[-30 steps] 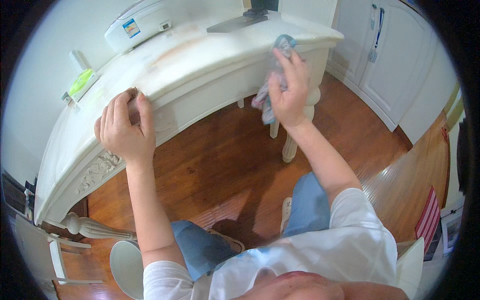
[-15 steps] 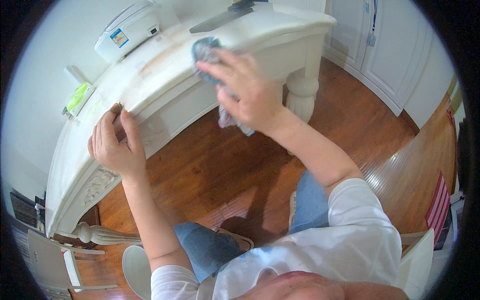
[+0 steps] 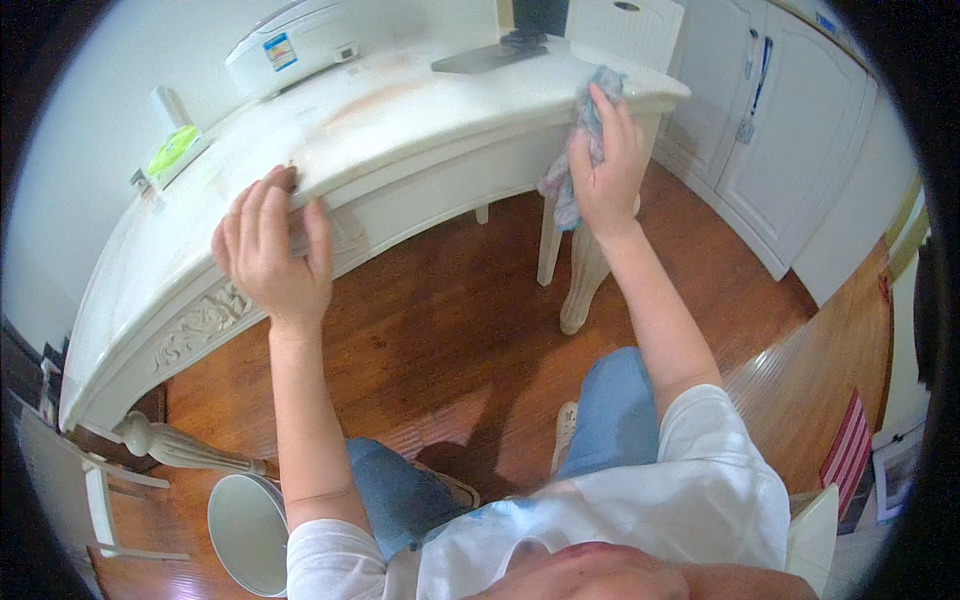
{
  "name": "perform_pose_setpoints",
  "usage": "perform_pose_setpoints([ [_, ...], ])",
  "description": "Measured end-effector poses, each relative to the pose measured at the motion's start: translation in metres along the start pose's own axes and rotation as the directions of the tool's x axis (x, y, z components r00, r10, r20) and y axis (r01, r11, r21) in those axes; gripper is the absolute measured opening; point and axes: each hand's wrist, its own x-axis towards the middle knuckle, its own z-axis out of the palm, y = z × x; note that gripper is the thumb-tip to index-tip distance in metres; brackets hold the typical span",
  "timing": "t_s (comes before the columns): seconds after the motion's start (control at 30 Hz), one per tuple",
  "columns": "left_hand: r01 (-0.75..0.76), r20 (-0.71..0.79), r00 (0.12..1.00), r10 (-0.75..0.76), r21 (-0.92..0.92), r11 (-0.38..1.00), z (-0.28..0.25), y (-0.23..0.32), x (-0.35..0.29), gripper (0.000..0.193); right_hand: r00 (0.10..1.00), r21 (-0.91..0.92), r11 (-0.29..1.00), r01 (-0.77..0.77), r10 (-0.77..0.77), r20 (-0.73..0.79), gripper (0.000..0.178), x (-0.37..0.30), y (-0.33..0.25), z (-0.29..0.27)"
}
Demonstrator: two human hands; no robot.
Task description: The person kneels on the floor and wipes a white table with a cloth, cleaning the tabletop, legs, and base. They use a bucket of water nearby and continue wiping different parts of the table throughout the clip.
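My right hand (image 3: 612,175) is closed on a crumpled grey-blue cloth (image 3: 588,150) at the right end of the white table (image 3: 400,140). The cloth's upper part lies against the tabletop edge, while its lower part hangs down in front. At the table's front edge, farther left, my left hand (image 3: 275,240) is curled with its thumb apart from the fingers. A small dark brown thing (image 3: 290,180) shows at its fingertips; its kind is unclear, and the hand covers most of it. A brownish smear (image 3: 375,103) marks the tabletop between the hands, toward the back.
A white appliance (image 3: 290,50) stands at the back, with a box holding a bright green packet (image 3: 175,150) to its left. A flat dark grey blade-like piece (image 3: 485,60) lies near the back right. A white chair (image 3: 625,40) stands behind; a white bin (image 3: 245,530) is on the floor.
My right hand has moved right with the cloth, from the table's middle to its right end. The view has shifted slightly; my left hand stays at the front edge with the brown thing.
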Motion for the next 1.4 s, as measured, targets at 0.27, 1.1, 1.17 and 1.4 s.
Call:
perform_pose_setpoints([
  [0.27,0.278,0.216,0.952,-0.219,-0.301,0.912,-0.018,0.031,-0.129,0.047,0.993,0.119,0.991,0.061,-0.072,0.089,0.056,-0.018,-0.076,0.023],
  [1.1,0.683,0.726,0.588,-0.355,-0.211,0.699,0.006,0.01,-0.226,0.031,0.952,0.039,0.957,0.287,-0.29,0.096,0.047,-0.024,-0.063,0.026],
  [1.17,0.679,0.724,0.594,-0.351,-0.217,0.701,0.004,0.01,-0.224,0.031,0.979,0.026,0.98,0.198,-0.199,0.04,0.047,-0.017,-0.044,0.018],
  [1.4,0.678,0.78,0.541,-0.316,-0.181,0.713,0.003,0.013,-0.217,0.026,0.999,0.049,0.999,0.018,-0.02,0.043,0.05,-0.016,-0.063,0.018],
])
